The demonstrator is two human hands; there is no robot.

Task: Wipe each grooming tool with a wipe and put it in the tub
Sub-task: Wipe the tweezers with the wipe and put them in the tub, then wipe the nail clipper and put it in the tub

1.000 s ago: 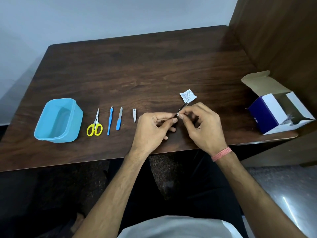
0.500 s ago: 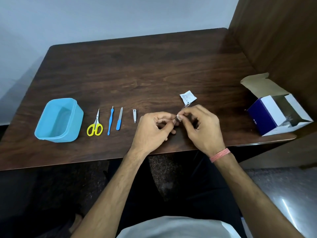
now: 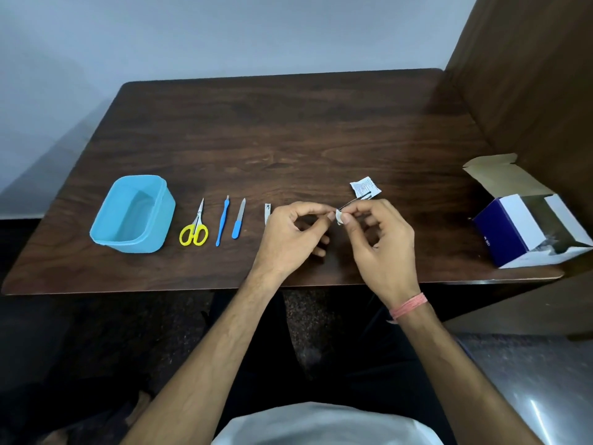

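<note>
Your left hand point(image 3: 290, 234) pinches the thin dark metal tweezers point(image 3: 358, 199); your right hand point(image 3: 378, 239) pinches a small white wipe point(image 3: 339, 216) around them, above the dark wooden desk point(image 3: 288, 139).

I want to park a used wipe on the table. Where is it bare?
The far half of the table is bare, as is the gap between the torn packet and the box. Crowded: the near row from tub to nail clipper.

Dark wood-grain table point(image 3: 288, 130) with a soft sheen; tub point(image 3: 133, 215) of smooth light-blue plastic; scissors point(image 3: 194, 227) — bright metal blades, glossy yellow plastic handles; box point(image 3: 526, 220) of matt cardboard.
</note>
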